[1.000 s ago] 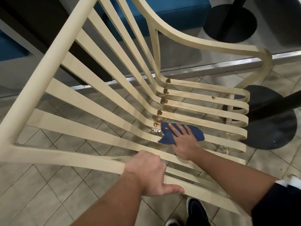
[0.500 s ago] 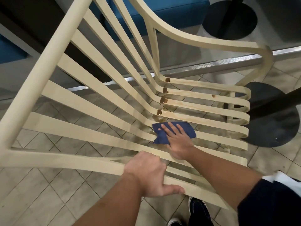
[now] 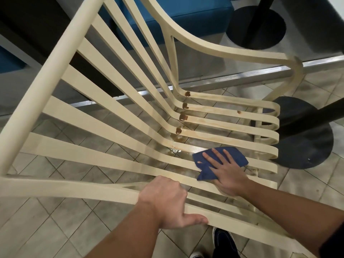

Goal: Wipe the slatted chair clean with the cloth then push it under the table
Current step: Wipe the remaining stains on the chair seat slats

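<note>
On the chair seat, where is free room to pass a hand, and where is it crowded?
Free: the far seat slats, between the brown spots and the looped front ends. Crowded: the near slats, where the right hand presses the cloth and the left hand grips the side rail.

Just one cam, head-worn, looking fwd and steeply down past the person's own arms. The wide-angle lens is bowing straight lines toward the edges. It's sitting v. close over the chair [image 3: 52,67], which is filling most of the frame. The left hand [image 3: 165,203] and right hand [image 3: 229,175] are showing low-centre, w/ floor tiles [image 3: 55,229] and a shoe [image 3: 223,243] right below and a table base [image 3: 307,142] at far right.
</note>
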Demonstrator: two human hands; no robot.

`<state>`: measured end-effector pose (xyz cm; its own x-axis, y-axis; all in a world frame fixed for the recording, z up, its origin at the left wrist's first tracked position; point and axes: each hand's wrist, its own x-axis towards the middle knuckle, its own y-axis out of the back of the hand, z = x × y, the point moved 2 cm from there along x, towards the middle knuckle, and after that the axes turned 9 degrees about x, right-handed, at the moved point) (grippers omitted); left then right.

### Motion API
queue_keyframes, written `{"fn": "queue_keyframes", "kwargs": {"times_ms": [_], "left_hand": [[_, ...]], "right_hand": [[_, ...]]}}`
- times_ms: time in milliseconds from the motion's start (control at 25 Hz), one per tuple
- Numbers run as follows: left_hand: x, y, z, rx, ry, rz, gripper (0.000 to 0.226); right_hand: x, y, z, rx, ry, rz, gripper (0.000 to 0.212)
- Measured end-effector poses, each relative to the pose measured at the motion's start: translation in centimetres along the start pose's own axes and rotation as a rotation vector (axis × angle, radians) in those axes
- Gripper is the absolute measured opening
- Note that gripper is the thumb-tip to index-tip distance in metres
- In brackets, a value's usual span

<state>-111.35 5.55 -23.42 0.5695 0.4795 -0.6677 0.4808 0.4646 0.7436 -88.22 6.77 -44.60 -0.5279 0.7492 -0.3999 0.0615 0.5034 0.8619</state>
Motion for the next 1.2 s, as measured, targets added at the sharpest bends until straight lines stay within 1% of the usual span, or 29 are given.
{"fn": "queue_keyframes", "kwargs": {"times_ms": [120,280,480,600,680,800,840,960,1040,1120,1200], "left_hand": [[0.1,-0.1,-0.1,-0.001,0.003,0.016,0.093],[0.3,-0.5,-0.1,0.002,0.017,0.046,0.093],[0.4,-0.6,0.0,0.007,0.039,0.056,0.092],[0.4,-0.8,0.0,0.023,0.044,0.057,0.093],[0.4,-0.9,0.1,0.030,0.043,0.056,0.095],[0.3,-1.0,0.1,0.043,0.040,0.047,0.098],[0.3,-0.9,0.1,0.043,0.042,0.042,0.098],[0.3,-0.6,0.2,0.062,0.044,0.015,0.098],[0.3,-0.5,0.3,0.073,0.043,0.002,0.099],[0.2,-0.5,0.4,0.076,0.037,0.000,0.099],[0.2,-0.5,0.4,0.073,0.032,-0.006,0.098]], "right_hand": [[3.3,0.3,-2.5,0.006,0.043,-0.042,0.065],[8.2,0.8,-6.3,0.014,0.084,-0.033,0.073],[12.2,0.9,-9.4,0.070,-0.027,0.025,0.075],[12.7,0.9,-10.0,0.086,-0.039,0.006,0.075],[12.4,1.2,-9.8,0.071,0.007,-0.026,0.076],[11.2,1.8,-9.0,0.077,0.107,-0.079,0.092],[10.6,1.8,-8.4,0.069,0.128,-0.079,0.093],[7.5,1.1,-5.9,0.060,0.143,-0.021,0.079],[4.7,0.5,-3.5,0.088,0.107,0.042,0.066],[1.6,0.0,-0.7,0.096,0.048,0.114,0.063],[-0.7,-0.4,1.3,0.100,-0.036,0.119,0.063]]}}
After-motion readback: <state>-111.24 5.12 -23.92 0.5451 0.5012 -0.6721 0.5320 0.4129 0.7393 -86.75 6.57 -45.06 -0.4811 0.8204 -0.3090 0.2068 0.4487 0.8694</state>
